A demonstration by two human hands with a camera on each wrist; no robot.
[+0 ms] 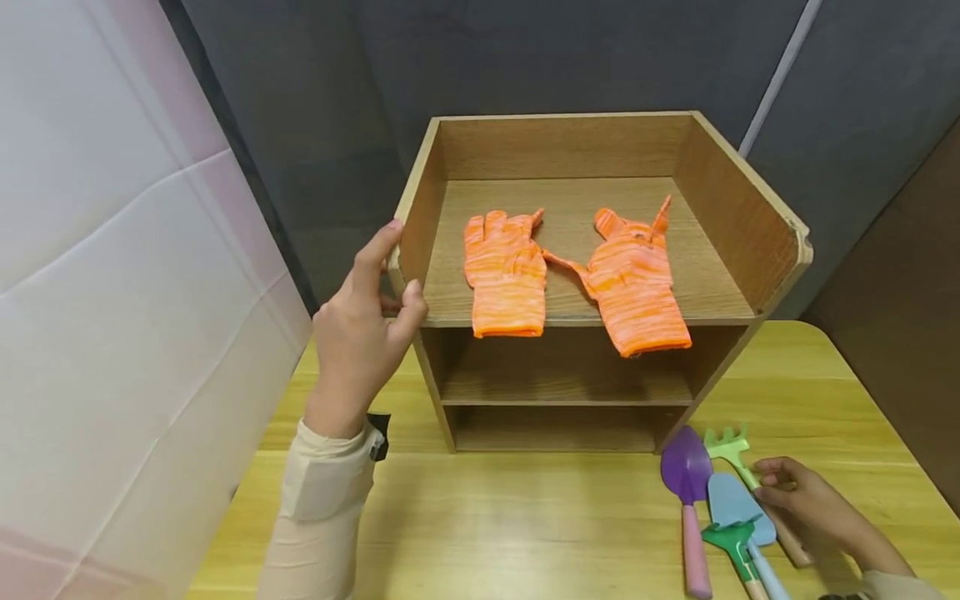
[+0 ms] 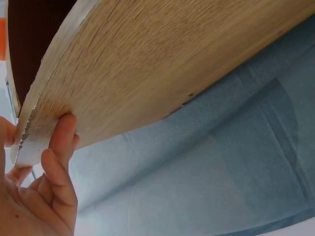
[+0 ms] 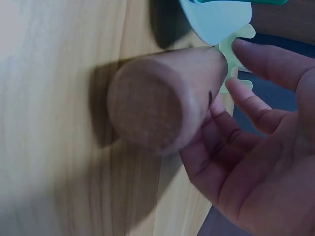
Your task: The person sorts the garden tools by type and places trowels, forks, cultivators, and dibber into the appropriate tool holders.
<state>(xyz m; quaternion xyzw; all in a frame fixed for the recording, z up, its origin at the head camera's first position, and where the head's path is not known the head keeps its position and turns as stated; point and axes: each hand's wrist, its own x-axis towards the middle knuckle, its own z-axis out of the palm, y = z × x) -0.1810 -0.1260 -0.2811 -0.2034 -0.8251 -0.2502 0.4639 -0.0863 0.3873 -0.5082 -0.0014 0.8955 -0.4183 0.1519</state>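
Note:
My left hand (image 1: 358, 337) grips the front end of the left side panel (image 1: 415, 200) of a wooden shelf (image 1: 566, 404); in the left wrist view its fingertips lie against the panel's outer face (image 2: 128, 73). On the top board lie two orange knit gloves (image 1: 510, 271) (image 1: 637, 287), their cuffs over the front edge. At the lower right, my right hand (image 1: 813, 504) is beside a light green hand rake (image 1: 731, 450), its fingers loosely bent along the wooden handle (image 3: 147, 105). The right wrist view shows the thumb apart from that handle.
Left of the rake lie a purple trowel (image 1: 686, 467) with a pink handle, a light blue shovel (image 1: 738, 504) and a dark green rake (image 1: 731, 542), partly overlapping. The shelf stands on a yellow wood table (image 1: 480, 525). A white wall (image 1: 127, 275) is at the left.

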